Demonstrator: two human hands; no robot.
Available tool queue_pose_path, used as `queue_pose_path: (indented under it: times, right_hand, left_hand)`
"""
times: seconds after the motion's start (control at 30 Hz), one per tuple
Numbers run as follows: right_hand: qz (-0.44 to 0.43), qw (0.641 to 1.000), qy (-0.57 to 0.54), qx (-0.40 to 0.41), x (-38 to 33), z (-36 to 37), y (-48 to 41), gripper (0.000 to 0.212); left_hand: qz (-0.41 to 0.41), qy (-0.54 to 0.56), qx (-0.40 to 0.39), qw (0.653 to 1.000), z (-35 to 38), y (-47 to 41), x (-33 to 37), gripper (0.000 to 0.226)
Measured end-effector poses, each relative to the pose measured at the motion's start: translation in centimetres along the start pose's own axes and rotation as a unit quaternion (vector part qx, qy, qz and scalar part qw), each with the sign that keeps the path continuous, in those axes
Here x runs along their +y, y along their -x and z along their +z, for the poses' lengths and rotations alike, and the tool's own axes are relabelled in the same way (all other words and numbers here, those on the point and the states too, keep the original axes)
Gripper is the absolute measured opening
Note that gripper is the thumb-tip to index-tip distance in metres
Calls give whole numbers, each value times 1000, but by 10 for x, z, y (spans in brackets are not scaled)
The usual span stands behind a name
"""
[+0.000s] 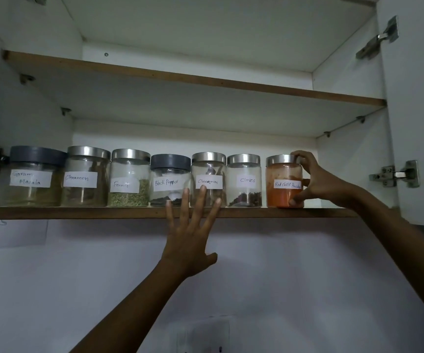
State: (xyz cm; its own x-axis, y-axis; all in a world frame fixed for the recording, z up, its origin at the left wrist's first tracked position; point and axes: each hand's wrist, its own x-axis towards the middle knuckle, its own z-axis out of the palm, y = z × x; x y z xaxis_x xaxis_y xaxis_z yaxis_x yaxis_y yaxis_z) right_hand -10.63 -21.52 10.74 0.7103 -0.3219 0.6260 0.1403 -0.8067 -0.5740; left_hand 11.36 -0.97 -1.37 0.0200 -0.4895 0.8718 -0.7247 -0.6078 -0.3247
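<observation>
Several labelled glass spice jars stand in a row on the lower cabinet shelf. At the right end is the red chilli powder jar, with orange-red powder and a steel lid. My right hand grips it from the right, thumb low on the glass and fingers at the lid. My left hand is raised with straight, spread fingers in front of the black pepper jar and a cinnamon jar; whether the fingertips touch the glass I cannot tell. The cloves jar stands between the cinnamon and chilli jars.
Further left stand the fennel jar, a second cinnamon jar and the garam masala jar. The upper shelf holds nothing visible. The open cabinet door hangs at the right. A white wall lies below.
</observation>
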Motion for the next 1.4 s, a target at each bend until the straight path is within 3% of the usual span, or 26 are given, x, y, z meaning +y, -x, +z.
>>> queue_pose_path:
  times: [0.2,0.33,0.4,0.5,0.6,0.7,0.83,1.0,1.2,1.4]
  right_hand:
    - [3,1000,-13,12,2,12,-4,102]
    - [27,999,14,22,6,19,-7,121]
    - [41,996,49,66,11,24,0,126]
    - [-13,970,113,213,12,51,30,117]
    - [-88,944,98,302,11,100,80,80]
    - [-123,957,39,261,17,156,132,35]
    - [-61,988,-21,143,36,233,183,14]
    - [46,998,-33,27,73,321,232,20]
    - [183,974,-45,-128,115,409,294,20]
    - [227,947,-12,-229,136,449,326,20]
  left_hand:
    - [6,2,1,1000,4,-1,0,135]
    - [6,6,-18,1000,0,-3,-1,133]
    - [16,16,-30,999,-5,1,-1,126]
    - [43,49,-24,998,-16,26,4,104]
    - [37,136,8,990,-25,70,12,73]
    - [14,219,35,975,-26,122,20,44]
    - [-6,254,-11,967,-13,193,25,31]
    - [-64,285,-130,948,3,283,30,30]
    - [-171,349,-283,877,17,402,47,28]
    - [-238,331,-366,837,26,482,62,29]
